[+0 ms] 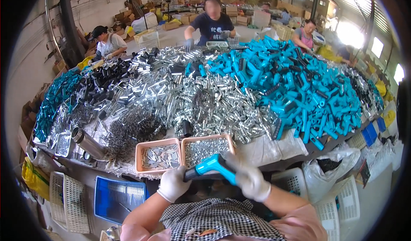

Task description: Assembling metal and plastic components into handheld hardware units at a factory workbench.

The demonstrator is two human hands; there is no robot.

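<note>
My left hand [173, 184], in a white glove, is closed around the black end of a turquoise plastic tool body [209, 164]. The piece lies across in front of my chest, its bent part pointing right. At that right end is my gloved right hand [252, 182], smeared by motion, so its fingers and any grip are unclear. Just beyond my hands stand two pink trays: the left tray [138, 159] holds short metal pins, the right tray [232, 144] small metal parts.
A large heap of turquoise tool bodies [299, 87] covers the table's right, with silvery metal parts [171, 95] in the middle. A steel flask [87, 142] leans at left. Below are a blue crate [99, 198] and white baskets [64, 198]. Several people work across the table.
</note>
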